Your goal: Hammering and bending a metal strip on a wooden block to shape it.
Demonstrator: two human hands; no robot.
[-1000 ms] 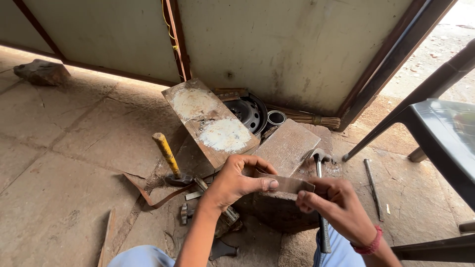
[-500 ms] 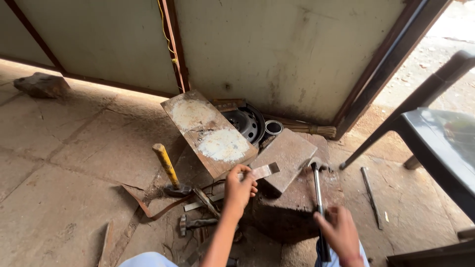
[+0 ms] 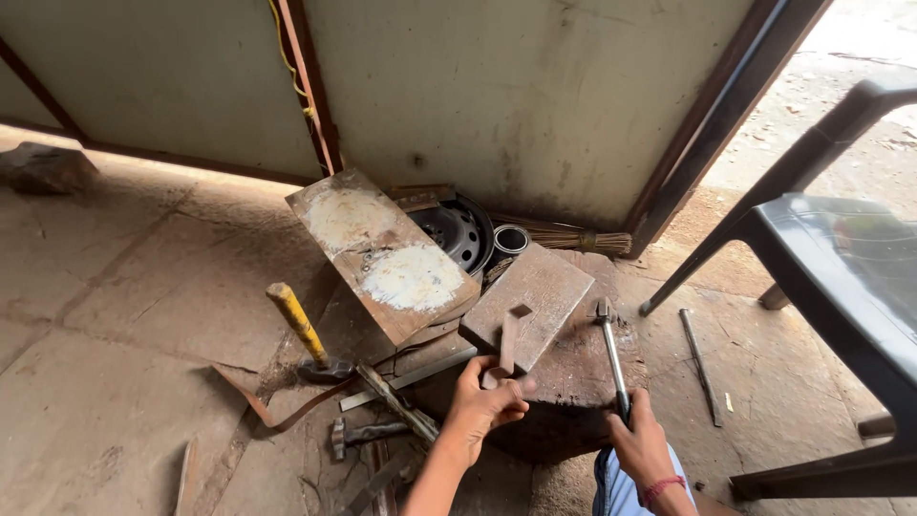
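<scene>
- My head camera was the only view; it looked steeply down and forward from above the stone block (image 3: pixel 573 382).
- It sat close: my forearms entered from the bottom edge, just before the block.
- Beyond the block it faced the metal wall panel (image 3: pixel 535 96); right of the block, a dark plastic chair (image 3: pixel 841 277).

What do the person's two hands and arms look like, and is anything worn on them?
Both forearms are bare, with no sleeves and no gloves. The left hand wears nothing that shows. The right hand has a thin red band around the wrist. No rings, watch or markings can be seen on either one.
</scene>
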